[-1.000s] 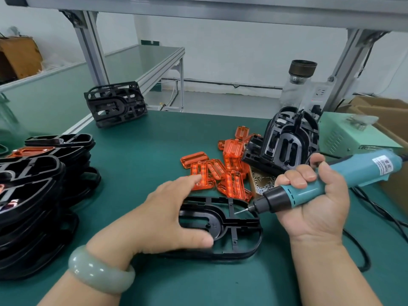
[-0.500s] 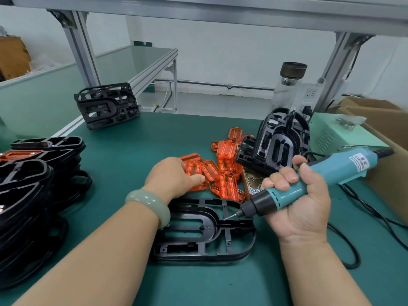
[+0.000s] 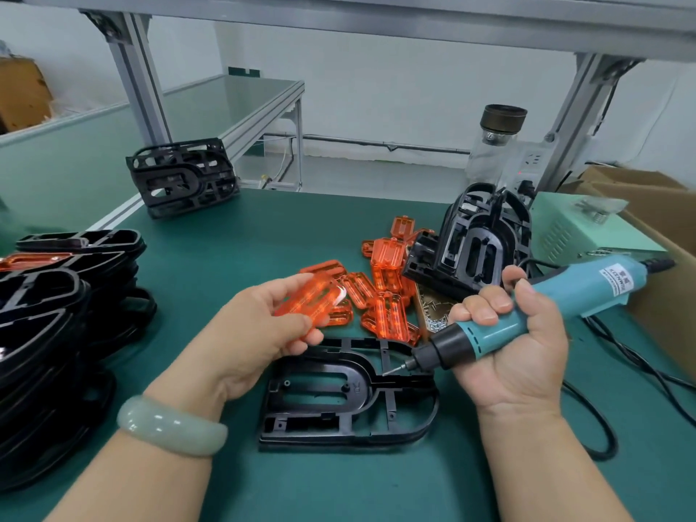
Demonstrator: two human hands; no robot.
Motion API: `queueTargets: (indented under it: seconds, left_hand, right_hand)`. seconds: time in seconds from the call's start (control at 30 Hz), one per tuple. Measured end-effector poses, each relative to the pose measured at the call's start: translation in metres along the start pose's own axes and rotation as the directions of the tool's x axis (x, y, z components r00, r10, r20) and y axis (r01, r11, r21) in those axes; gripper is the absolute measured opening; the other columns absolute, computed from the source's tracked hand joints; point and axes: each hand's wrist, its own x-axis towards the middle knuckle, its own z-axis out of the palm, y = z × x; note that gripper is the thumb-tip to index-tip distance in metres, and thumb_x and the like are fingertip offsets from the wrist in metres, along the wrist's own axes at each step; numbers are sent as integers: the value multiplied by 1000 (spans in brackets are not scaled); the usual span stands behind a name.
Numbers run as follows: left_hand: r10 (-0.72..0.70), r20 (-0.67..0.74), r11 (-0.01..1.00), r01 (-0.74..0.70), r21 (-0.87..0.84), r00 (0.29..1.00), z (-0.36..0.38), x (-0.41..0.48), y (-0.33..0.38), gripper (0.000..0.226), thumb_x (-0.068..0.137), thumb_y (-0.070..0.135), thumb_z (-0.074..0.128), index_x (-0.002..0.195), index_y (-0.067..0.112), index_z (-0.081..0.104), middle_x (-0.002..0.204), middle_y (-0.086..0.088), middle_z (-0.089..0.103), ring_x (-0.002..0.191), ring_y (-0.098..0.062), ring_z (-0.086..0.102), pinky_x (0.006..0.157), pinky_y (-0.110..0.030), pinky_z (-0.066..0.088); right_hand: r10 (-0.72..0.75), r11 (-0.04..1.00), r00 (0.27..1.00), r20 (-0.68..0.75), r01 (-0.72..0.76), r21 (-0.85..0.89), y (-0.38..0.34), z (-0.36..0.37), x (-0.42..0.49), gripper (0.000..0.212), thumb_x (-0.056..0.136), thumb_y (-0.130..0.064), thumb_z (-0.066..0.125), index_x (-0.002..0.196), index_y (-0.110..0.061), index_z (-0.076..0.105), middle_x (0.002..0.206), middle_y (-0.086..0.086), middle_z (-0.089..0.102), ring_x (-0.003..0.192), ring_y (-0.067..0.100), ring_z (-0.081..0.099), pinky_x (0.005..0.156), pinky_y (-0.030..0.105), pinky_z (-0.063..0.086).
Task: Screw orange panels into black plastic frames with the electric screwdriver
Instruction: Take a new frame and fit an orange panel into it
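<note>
black frame (image 3: 357, 388) is lying flat on the tabletop (image 3: 226, 258), nearest me | left hand (image 3: 263, 333) is pinching an orange panel (image 3: 312, 303) at the frame's 10 o'clock; I'd be seating it flush first | right hand (image 3: 516, 348) is gripping the electric screwdriver (image 3: 583, 292), bit hovering at 2 o'clock | spare panels (image 3: 388, 295) are lying at 12 o'clock

You hold one clear orange panel (image 3: 309, 303) in your left hand (image 3: 260, 333), just above the black frame (image 3: 339, 420) lying flat before you. Your right hand (image 3: 519, 356) grips the teal screwdriver (image 3: 534, 307), its bit slanting down at the frame. Spare panels (image 3: 388, 292) lie heaped behind.
</note>
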Motion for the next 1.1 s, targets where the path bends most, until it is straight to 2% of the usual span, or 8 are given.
queueTargets:
  seconds: [0.07, 0.17, 0.3, 0.4, 0.57, 1.1]
  left_hand:
    - [11, 12, 998, -11, 65, 1000, -2, -3, -2, 36, 84, -12, 56, 110, 13, 57, 79, -12, 72, 58, -12, 65, 46, -15, 48]
    - [52, 56, 986, -61, 153, 997, -3, -7, -4, 34, 81, -9, 62, 107, 12, 59, 70, -8, 71, 61, -13, 67, 50, -15, 48]
    - [80, 195, 989, -102, 106, 978, -3, -10, -4, 38, 75, -4, 72, 107, 15, 63, 75, -8, 71, 68, -15, 69, 55, -16, 50]
    - [89, 246, 987, -118, 105, 965, -3, -12, -4, 43, 66, 6, 73, 106, 17, 65, 77, -9, 72, 70, -17, 69, 59, -18, 51]
    - [96, 316, 989, -128, 81, 944, -2, -14, -3, 43, 65, 2, 73, 100, 27, 71, 84, -9, 73, 73, -17, 70, 61, -18, 52]
    - [119, 359, 985, -155, 73, 926, -5, -13, -5, 47, 66, -1, 71, 108, 20, 66, 97, -8, 73, 80, -16, 70, 71, -18, 53]
  right_hand:
    - [-1, 1000, 1000, 0, 1, -8, 0, 0, 0, 9, 79, -20, 49, 85, -22, 56, 54, -11, 45, 44, 4, 44, 52, 18, 45]
    - [1, 1000, 1000, -5, -2, -19, 2, 1, 0, 9, 79, -20, 49, 85, -22, 55, 53, -11, 44, 43, 5, 43, 52, 18, 45]
    - [3, 1000, 1000, -4, -4, -29, 3, 0, -1, 9, 78, -20, 49, 85, -22, 56, 54, -11, 44, 43, 5, 42, 52, 18, 44]
    - [5, 999, 1000, -4, -5, -32, 3, 0, -1, 9, 79, -20, 49, 84, -22, 57, 53, -10, 44, 43, 5, 43, 52, 18, 44]
    - [8, 999, 1000, -1, -8, -33, 3, 0, -1, 9, 78, -21, 50, 84, -22, 57, 54, -11, 45, 43, 4, 43, 52, 18, 44]
    - [9, 999, 1000, -11, -9, -31, 1, 0, -1, 9, 78, -21, 50, 84, -22, 57, 54, -11, 44, 43, 4, 43, 52, 18, 45]
